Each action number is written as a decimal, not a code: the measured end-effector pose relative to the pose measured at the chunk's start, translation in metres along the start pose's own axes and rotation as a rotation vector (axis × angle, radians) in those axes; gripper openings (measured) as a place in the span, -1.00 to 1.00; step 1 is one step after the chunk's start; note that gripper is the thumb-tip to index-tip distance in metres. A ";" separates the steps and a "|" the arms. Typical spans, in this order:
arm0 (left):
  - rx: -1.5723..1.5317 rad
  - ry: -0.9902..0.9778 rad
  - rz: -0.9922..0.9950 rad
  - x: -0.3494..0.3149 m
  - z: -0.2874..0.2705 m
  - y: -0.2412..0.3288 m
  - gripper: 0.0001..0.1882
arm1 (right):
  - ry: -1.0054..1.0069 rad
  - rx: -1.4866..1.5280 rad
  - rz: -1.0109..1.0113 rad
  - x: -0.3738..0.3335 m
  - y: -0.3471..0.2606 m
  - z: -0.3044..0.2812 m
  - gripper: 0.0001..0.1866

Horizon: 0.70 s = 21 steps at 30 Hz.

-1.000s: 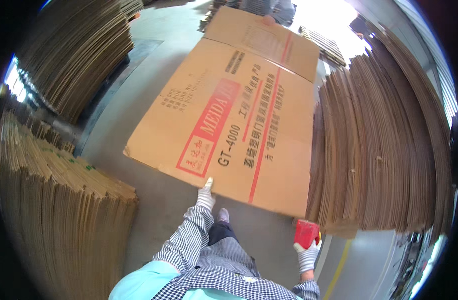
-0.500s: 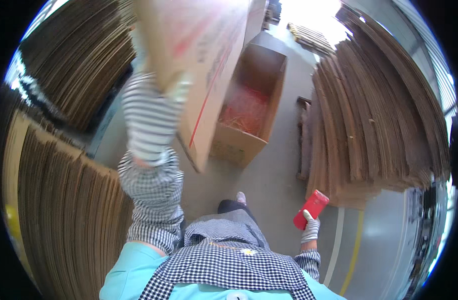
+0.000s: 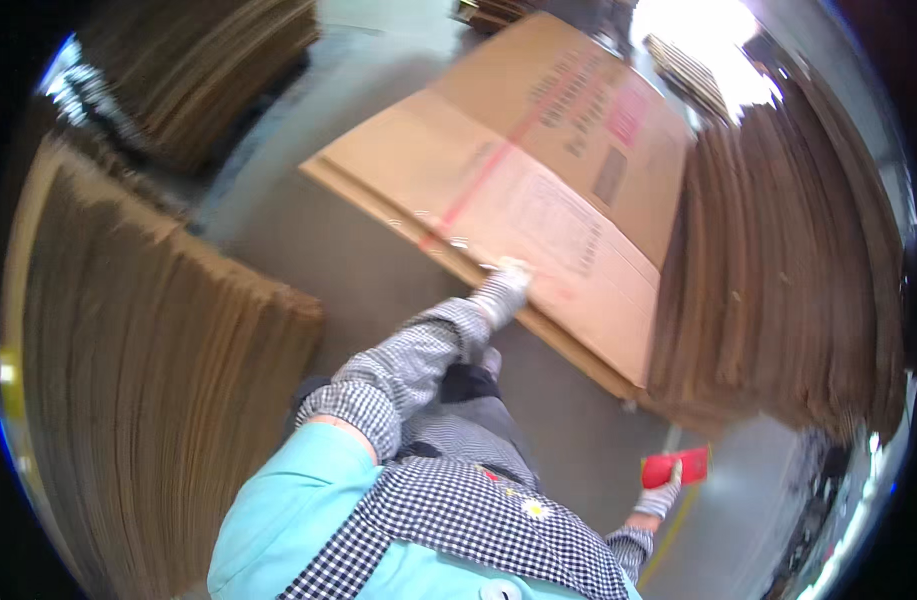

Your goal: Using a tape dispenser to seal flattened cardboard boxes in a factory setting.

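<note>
A person in a checked apron (image 3: 478, 515) and pale turquoise top stands on a grey floor (image 3: 368, 270) among tall stacks of flat cardboard. In front of the person is a large brown carton (image 3: 578, 215), folded flat and tilted on the slant, with a crease across it, a red stripe and blurred print. Whether any part of it rests on the floor, I cannot tell.

The left hand (image 3: 501, 290), in a pale striped glove, is at about the middle of the carton's near edge. Its fingers grip that edge, the tips lying on the upper face; the thumb is too blurred to make out. The near edge shows as a double layer, running from the carton's left corner down to its near right corner.

The right hand (image 3: 662, 492), gloved alike, is out to the side, beyond the near right corner and apart from the carton. Its fingers are closed around a red block (image 3: 690, 464).

The carton's right edge comes up close to the right stack (image 3: 778, 270); I cannot tell whether they touch. The left stack (image 3: 158, 400) stands well apart from the carton's left corner. Past the far edge lies a slatted pallet (image 3: 686, 75) in bright light.
</note>
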<state>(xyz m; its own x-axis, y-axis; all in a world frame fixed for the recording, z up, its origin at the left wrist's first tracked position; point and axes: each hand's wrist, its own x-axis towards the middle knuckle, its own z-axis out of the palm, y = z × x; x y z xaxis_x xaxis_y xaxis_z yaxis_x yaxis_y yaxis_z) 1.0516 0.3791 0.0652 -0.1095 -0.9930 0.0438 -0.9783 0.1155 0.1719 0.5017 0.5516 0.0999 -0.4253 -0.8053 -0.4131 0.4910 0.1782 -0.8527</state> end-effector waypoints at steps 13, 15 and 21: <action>-0.186 -0.316 0.146 0.014 0.045 0.061 -0.34 | 0.056 -0.202 0.263 0.024 -0.054 0.120 -0.40; -0.211 -0.298 0.266 0.006 0.063 0.098 -0.24 | 0.049 -0.174 0.372 0.041 -0.053 0.134 -0.40; -0.257 -0.294 0.652 0.068 0.138 0.208 -0.16 | -0.028 -0.131 0.593 0.090 -0.059 0.228 -0.44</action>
<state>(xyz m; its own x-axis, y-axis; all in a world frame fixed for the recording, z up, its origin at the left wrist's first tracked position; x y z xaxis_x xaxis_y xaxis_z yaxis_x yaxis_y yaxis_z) 0.8162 0.3324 -0.0324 -0.7293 -0.6828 -0.0428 -0.6314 0.6477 0.4265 0.6081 0.3396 0.1861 -0.0864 -0.5620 -0.8226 0.5397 0.6676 -0.5128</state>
